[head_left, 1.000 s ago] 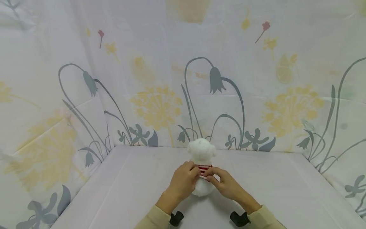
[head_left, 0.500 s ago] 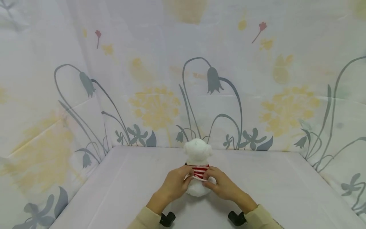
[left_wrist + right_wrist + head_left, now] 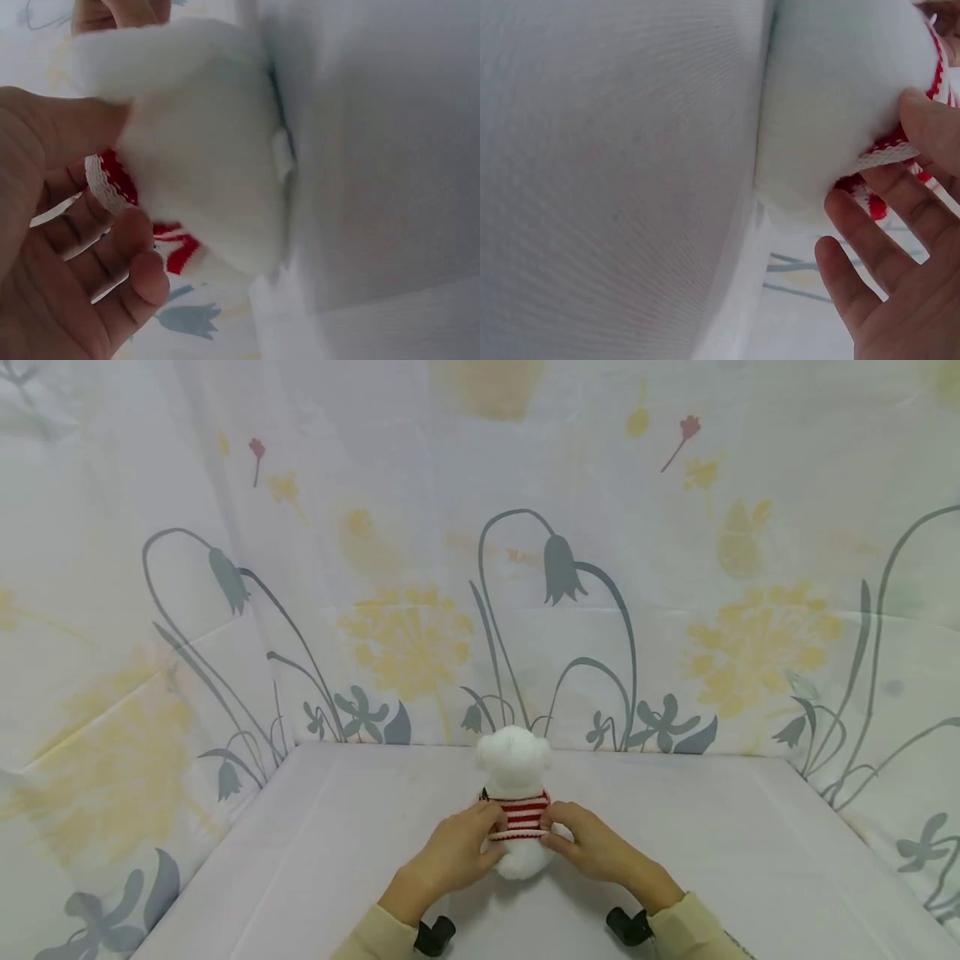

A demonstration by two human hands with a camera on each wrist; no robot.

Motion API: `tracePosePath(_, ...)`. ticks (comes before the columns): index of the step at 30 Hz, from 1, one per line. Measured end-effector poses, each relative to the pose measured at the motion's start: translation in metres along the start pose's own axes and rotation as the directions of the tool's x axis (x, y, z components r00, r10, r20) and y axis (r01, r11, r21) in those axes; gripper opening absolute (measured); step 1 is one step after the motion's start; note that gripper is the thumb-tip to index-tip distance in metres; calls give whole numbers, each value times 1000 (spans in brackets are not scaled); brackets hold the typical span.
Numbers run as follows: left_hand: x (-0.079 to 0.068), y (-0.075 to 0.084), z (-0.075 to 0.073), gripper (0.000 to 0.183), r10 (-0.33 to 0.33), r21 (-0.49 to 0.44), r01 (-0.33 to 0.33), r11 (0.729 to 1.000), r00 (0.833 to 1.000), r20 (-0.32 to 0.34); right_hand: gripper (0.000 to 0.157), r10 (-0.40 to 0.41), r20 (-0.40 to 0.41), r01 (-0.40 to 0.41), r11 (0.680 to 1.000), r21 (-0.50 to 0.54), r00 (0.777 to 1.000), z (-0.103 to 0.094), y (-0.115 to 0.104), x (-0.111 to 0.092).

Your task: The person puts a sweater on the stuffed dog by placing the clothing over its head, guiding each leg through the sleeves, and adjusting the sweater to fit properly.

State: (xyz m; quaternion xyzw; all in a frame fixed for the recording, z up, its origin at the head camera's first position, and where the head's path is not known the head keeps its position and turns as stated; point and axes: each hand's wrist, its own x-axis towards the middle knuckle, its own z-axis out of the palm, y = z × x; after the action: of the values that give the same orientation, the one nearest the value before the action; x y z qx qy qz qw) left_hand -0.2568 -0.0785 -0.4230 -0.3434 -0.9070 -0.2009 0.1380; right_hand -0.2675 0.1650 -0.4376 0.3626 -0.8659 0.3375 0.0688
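A white plush toy [image 3: 513,764] sits upright on the table with its back to the head camera. It wears a red-and-white striped knit sweater [image 3: 523,816]. On the left side of the hem, my left hand [image 3: 453,852] pinches the knit, its thumb against the white fur. My right hand [image 3: 597,849] grips the opposite side of the hem between thumb and fingers. Close up in the left wrist view, curled fingers lie at the sweater's white edge [image 3: 107,184]. The right wrist view shows fingers tucked at the hem [image 3: 889,155]. The toy's front is hidden from the head view.
The white-covered table [image 3: 360,793] extends around the toy. Behind it hangs a floral-printed sheet [image 3: 420,510], with more printed sheet along both sides. Black wrist camera mounts [image 3: 435,935] stick out beneath the forearms.
The sweater's hem has come lower and lies straighter across the toy's back, with more stripes showing. Both hands have shifted slightly downward and apart. The toy sits a little further left in view.
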Motion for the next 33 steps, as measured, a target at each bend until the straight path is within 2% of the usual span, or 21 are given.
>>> tracePosePath(4, 0, -8, 4, 18, -19, 8, 19, 1000, 998, -65, 8, 1, -6, -1, 1000, 0, 1000, 1, 1, 0)
tracePosePath(7, 0, -13, 5, 13, 2, 18, 0, 1000, 995, -104, 7, 15, -6, -15, 1000, -7, 1000, 1, 2, 0)
tracePosePath(10, 2, -15, 2, 8, 40, -87, -51, 995, 992, -123, 6, 40, -9, -40, 999, -5, 999, 0, 4, 0)
tracePosePath(14, 2, -15, -5, 5, 35, -284, -56, 957, 996, -79, 4, 63, -5, -63, 998, -3, 998, -1, 8, -1)
tracePosePath(18, 3, -16, -6, 7, 23, -345, -13, 938, 999, 24, 7, 61, 5, -61, 998, -10, 998, -1, 10, -1)
tracePosePath(23, 2, -17, -8, 11, 26, -329, 29, 944, 987, 161, 4, 40, 14, -39, 999, -8, 999, -2, 11, -2)
tracePosePath(26, 1, -16, -9, 12, 20, -341, 53, 939, 978, 207, 4, 20, 23, -21, 1000, 15, 1000, -3, 11, -3)
tracePosePath(30, 1, -13, -7, 10, 17, -312, 34, 950, 987, 161, 4, 4, 26, -5, 999, 36, 1000, -3, 13, -4)
tracePosePath(33, 1, -12, -4, 14, -28, -202, 48, 978, 995, 99, 4, 8, 27, -9, 999, 33, 1000, -3, 13, -3)
